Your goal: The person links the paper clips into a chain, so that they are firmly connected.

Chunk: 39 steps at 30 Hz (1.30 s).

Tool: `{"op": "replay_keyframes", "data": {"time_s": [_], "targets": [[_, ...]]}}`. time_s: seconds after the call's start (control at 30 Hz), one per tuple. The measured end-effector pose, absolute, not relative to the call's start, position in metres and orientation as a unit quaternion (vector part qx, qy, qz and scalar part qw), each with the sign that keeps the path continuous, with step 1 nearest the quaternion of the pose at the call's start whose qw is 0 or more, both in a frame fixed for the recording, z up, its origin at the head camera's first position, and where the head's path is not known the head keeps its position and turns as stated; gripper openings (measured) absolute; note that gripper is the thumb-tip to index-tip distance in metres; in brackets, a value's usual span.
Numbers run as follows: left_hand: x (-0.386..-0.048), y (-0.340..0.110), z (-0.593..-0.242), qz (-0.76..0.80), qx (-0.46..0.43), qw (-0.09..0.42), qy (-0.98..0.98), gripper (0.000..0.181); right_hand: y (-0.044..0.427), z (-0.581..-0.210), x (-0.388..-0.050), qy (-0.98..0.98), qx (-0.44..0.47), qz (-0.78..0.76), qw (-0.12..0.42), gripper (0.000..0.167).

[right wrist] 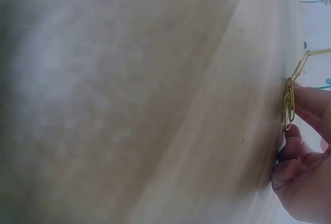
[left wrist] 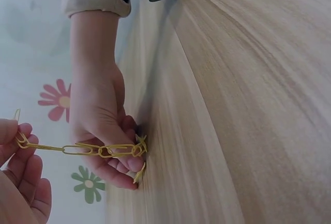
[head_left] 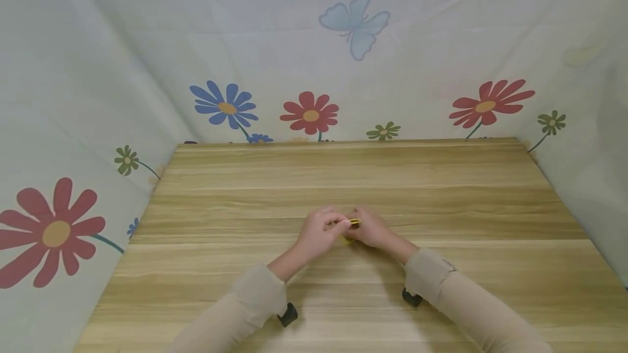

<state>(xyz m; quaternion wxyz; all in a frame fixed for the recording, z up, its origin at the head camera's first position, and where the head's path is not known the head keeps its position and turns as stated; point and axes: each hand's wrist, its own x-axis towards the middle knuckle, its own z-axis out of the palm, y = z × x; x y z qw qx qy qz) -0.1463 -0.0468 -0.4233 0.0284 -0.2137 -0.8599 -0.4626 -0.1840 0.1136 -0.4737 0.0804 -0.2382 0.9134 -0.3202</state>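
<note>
A chain of linked yellow paper clips (left wrist: 106,150) stretches between my two hands. My left hand (head_left: 319,231) pinches one end clip between thumb and fingertips, at the lower left of the left wrist view. Close beside it, my right hand (head_left: 371,229) has its fingers curled at the chain's other end, low over the wooden table. Several clips (right wrist: 289,111) bunch up at the right fingertips in the right wrist view. Part of the chain is hidden behind the fingers in the head view.
The wooden table (head_left: 235,178) spreads out around both hands. White cloth (head_left: 275,31) printed with flowers and a butterfly hangs behind it and at its sides. Black devices (head_left: 288,315) are strapped at both wrists, below the beige sleeves.
</note>
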Motion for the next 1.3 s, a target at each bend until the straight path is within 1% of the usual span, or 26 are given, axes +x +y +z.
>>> {"op": "replay_keyframes", "data": {"time_s": [0.13, 0.23, 0.37, 0.43, 0.63, 0.83, 1.1, 1.3], "targets": [[-0.147, -0.048, -0.425, -0.467, -0.212, 0.027, -0.858, 0.013, 0.115, -0.476, -0.184, 0.914, -0.233, -0.324, 0.076, 0.024], [-0.148, -0.048, -0.427, -0.462, -0.208, 0.024, -0.862, 0.014, 0.118, -0.479, -0.184, 0.907, -0.221, -0.350, 0.080, 0.020], [-0.149, -0.049, -0.428, -0.455, -0.205, 0.020, -0.867, 0.015, 0.125, -0.480, -0.184, 0.890, -0.184, -0.402, 0.107, 0.009], [-0.149, -0.049, -0.429, -0.455, -0.204, 0.019, -0.867, 0.015, 0.130, -0.478, -0.183, 0.882, -0.168, -0.424, 0.119, 0.008], [-0.152, -0.049, -0.433, -0.454, -0.195, 0.026, -0.869, 0.014, 0.145, -0.465, -0.179, 0.859, -0.146, -0.472, 0.133, 0.008], [-0.155, -0.050, -0.439, -0.445, -0.198, 0.036, -0.873, 0.015, 0.157, -0.447, -0.175, 0.843, -0.130, -0.504, 0.136, 0.015], [-0.155, -0.049, -0.441, -0.436, -0.200, 0.037, -0.877, 0.017, 0.160, -0.428, -0.169, 0.806, -0.128, -0.545, 0.190, 0.018], [-0.153, -0.045, -0.440, -0.425, -0.208, 0.036, -0.880, 0.017, 0.156, -0.422, -0.164, 0.784, -0.135, -0.566, 0.215, 0.020]]}}
